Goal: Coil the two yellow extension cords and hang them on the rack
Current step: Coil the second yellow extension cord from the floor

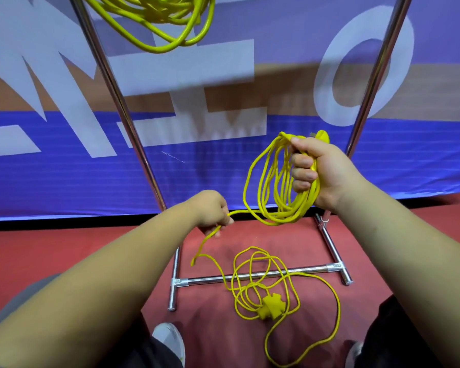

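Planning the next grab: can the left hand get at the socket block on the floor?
Probably yes, with a stoop: the socket block lies uncovered on the floor, though the left hand is busy pinching the cord.

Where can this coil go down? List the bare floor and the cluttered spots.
Free: red floor left of the rack's left foot; a smaller strip between the feet, behind the crossbar. Crowded: the loose cord sprawls over the crossbar and the floor in front of it.
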Demonstrator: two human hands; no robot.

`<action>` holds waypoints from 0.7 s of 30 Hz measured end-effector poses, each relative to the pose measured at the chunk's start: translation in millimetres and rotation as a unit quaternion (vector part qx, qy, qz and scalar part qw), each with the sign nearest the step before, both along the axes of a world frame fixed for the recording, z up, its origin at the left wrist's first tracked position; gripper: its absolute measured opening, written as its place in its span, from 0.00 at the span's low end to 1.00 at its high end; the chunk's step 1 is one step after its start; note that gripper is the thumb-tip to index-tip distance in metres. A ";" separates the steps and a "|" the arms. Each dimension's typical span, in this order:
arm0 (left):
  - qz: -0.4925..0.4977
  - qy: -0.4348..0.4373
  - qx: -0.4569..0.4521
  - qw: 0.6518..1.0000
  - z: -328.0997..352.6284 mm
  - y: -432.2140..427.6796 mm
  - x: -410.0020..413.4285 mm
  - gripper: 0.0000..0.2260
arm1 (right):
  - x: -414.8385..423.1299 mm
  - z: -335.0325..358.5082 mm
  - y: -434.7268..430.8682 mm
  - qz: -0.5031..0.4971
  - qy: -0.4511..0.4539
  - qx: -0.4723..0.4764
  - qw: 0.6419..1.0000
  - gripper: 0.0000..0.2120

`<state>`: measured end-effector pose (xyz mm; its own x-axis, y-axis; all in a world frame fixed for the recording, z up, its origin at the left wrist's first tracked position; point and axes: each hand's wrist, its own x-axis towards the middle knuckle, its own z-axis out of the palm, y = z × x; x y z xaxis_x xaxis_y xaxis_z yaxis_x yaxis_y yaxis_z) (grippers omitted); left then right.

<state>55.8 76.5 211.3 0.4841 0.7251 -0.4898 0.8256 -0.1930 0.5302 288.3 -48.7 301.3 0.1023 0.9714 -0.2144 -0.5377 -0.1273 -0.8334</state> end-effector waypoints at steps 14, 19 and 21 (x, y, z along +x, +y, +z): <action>0.269 -0.361 -0.294 0.843 89.7 -7.7 4.6 0.04 | -24.2 -14.9 2.8 -0.040 -0.221 0.019 0.974 0.21; 0.306 -0.453 -0.282 0.788 110.1 -11.6 11.1 0.08 | -33.8 -18.6 2.4 -0.046 -0.247 0.023 0.968 0.18; 0.315 -0.476 -0.282 0.772 114.8 -12.5 13.8 0.04 | -36.2 -19.3 1.3 -0.045 -0.265 0.024 0.963 0.17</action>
<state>69.6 64.0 326.1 0.4584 0.7642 -0.4537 -0.1526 0.5706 0.8070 252.1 -47.4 282.0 0.2691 0.9609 -0.0648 -0.0434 -0.0551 -0.9975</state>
